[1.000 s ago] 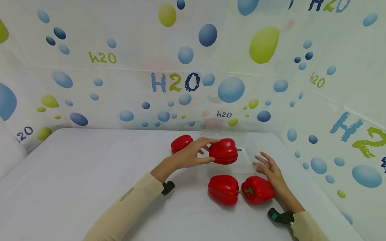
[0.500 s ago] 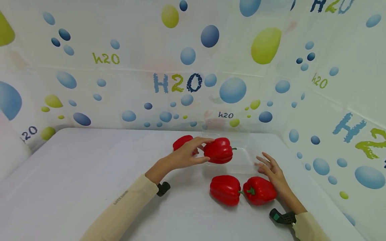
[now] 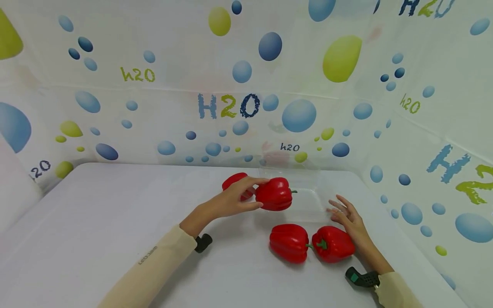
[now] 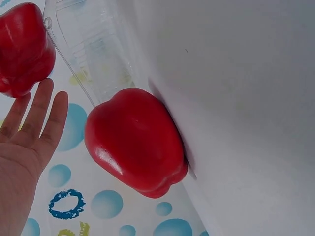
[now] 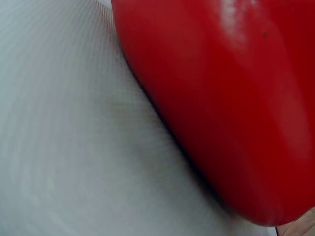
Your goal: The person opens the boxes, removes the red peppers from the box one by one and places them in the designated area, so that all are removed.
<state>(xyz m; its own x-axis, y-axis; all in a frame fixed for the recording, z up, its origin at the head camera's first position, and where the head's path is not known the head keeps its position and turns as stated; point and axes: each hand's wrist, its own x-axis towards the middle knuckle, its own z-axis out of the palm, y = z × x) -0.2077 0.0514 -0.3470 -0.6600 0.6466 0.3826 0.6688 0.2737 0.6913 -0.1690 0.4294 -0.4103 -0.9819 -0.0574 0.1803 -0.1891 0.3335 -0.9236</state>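
My left hand point(image 3: 233, 199) grips a red bell pepper point(image 3: 274, 194) between thumb and fingers, its green stem facing right. The pepper is up over the left part of a clear plastic container point(image 3: 310, 203). Behind the left hand lies another bell pepper point(image 3: 233, 179), partly covered by it; the left wrist view shows this bell pepper point(image 4: 135, 142) resting against the container's side. My right hand point(image 3: 349, 218), fingers loosely bent, is at the container's right edge; whether it touches the edge I cannot tell. Beside its wrist lies a bell pepper point(image 3: 333, 244), which fills much of the right wrist view.
One more bell pepper point(image 3: 289, 243) lies in front of the container, its stem against the neighbouring pepper. A white cloth covers the table point(image 3: 135, 214). A printed curtain point(image 3: 173, 85) rises behind and along the right side.
The left hand has carried its bell pepper to the left across the container. My right hand and the peppers on the table have stayed in place; the view has shifted slightly.
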